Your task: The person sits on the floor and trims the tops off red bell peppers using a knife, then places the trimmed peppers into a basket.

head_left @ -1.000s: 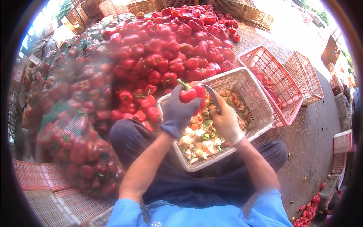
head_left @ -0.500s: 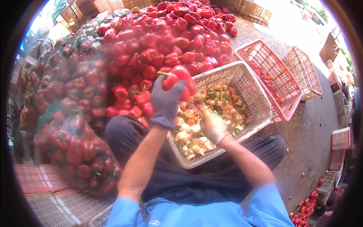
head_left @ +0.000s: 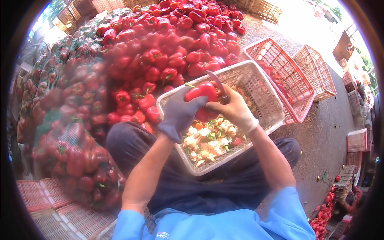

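Observation:
My left hand [head_left: 181,112], in a grey glove, is closed around a red bell pepper [head_left: 206,90] whose green stem points up and left. Against the pepper's right side is my right hand [head_left: 236,109] in a pale glove. It grips a curved, hook-shaped knife [head_left: 217,81], its arc rising above the fingers and bending over the pepper. Both hands are over a whitish plastic crate [head_left: 267,86] between my knees. Pale pepper cores and green stems [head_left: 208,138] lie in that crate, partly hidden under my hands.
A large heap of red peppers [head_left: 160,60] lies ahead. Netted sacks of peppers [head_left: 80,156] stand at left, above stacked crates [head_left: 76,214]. Beside my crate, a red crate [head_left: 296,86] holds red pepper pieces; another crate [head_left: 316,72] stands beyond it. More peppers [head_left: 322,220] lie lower right.
My right hand has risen from the cores in the crate to the pepper, bringing the curved knife up against it. My left hand, still holding a pepper, has shifted slightly right and down.

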Tool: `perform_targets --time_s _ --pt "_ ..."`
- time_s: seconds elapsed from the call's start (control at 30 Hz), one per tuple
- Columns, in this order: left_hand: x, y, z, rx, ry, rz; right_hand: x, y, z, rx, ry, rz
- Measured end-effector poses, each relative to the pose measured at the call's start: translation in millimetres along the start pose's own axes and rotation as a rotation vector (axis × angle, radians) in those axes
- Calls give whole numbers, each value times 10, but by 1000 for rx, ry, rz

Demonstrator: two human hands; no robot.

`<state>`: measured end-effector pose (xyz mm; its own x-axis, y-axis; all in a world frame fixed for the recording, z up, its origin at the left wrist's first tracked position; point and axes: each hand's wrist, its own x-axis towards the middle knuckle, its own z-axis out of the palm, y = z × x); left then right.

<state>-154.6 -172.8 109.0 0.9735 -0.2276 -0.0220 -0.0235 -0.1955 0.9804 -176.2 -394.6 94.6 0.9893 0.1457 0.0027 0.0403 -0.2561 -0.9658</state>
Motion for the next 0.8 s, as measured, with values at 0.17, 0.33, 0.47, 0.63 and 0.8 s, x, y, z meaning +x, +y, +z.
perform_targets --time_s 0.17,0.33,0.47,0.63,0.8 --pt "-66 -25 26 70 -34 56 -52 -52 -35 61 41 80" --pt "-85 42 61 72 -77 43 38 117 -230 44 -10 48" --pt "-117 47 74 -26 -103 25 73 82 -322 119 -31 143" --pt "-198 97 60 -280 -119 40 -59 -72 -480 382 72 315" --pt "-139 101 11 -313 -187 18 -127 -18 -497 281 116 220"
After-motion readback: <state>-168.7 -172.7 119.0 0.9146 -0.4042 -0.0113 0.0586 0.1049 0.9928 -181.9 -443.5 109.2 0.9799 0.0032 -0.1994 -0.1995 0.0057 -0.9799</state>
